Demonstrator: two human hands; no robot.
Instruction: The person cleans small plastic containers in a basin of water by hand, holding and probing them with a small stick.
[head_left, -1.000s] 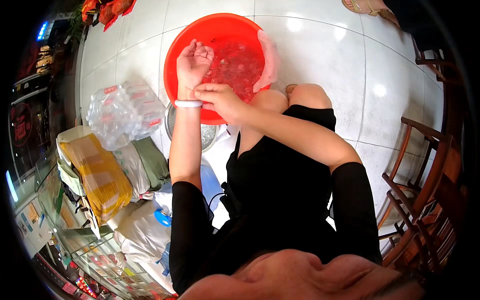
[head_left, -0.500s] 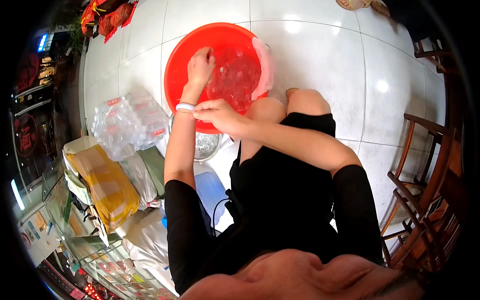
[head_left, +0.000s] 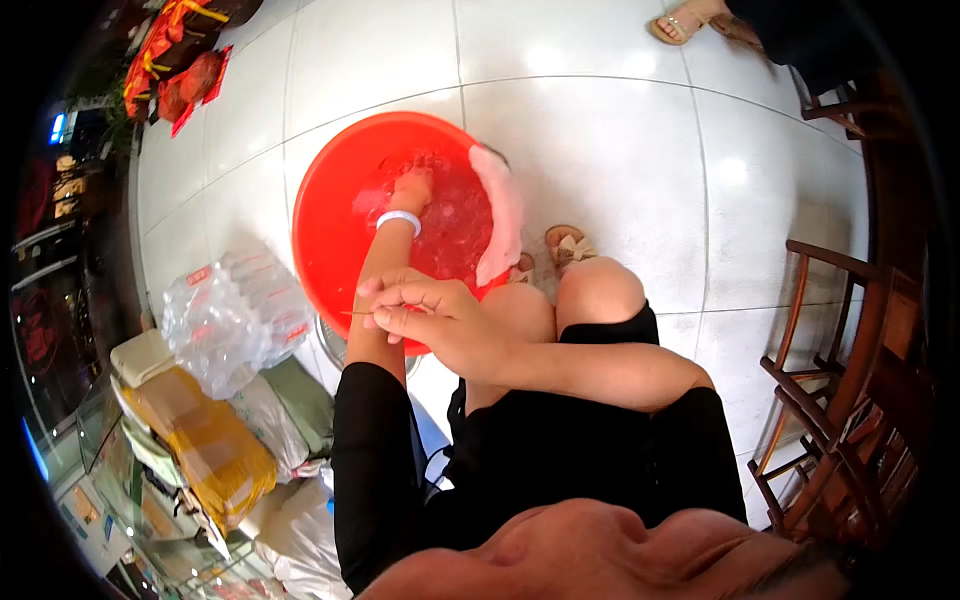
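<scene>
My left hand [head_left: 412,187], with a white bangle [head_left: 399,220] on its wrist, reaches down into a red basin [head_left: 325,215] of water. Its fingers are partly under the surface and look spread. Clear, shiny things [head_left: 452,225] lie in the water, too blurred to name. Over my left forearm, my right hand [head_left: 425,312] pinches a thin, toothpick-like stick [head_left: 356,313] between thumb and fingers. A pink cloth-like piece [head_left: 497,215] hangs over the basin's right rim.
A plastic-wrapped pack of clear bottles [head_left: 235,320] stands left of the basin. Below it are a yellow taped parcel [head_left: 200,445] and bags. Wooden chairs [head_left: 830,380] line the right side. Another person's sandalled foot [head_left: 680,22] shows at the top.
My left hand has gone from above the basin down into the water. My right hand has moved from the bangle to lower along the forearm. The view has shifted.
</scene>
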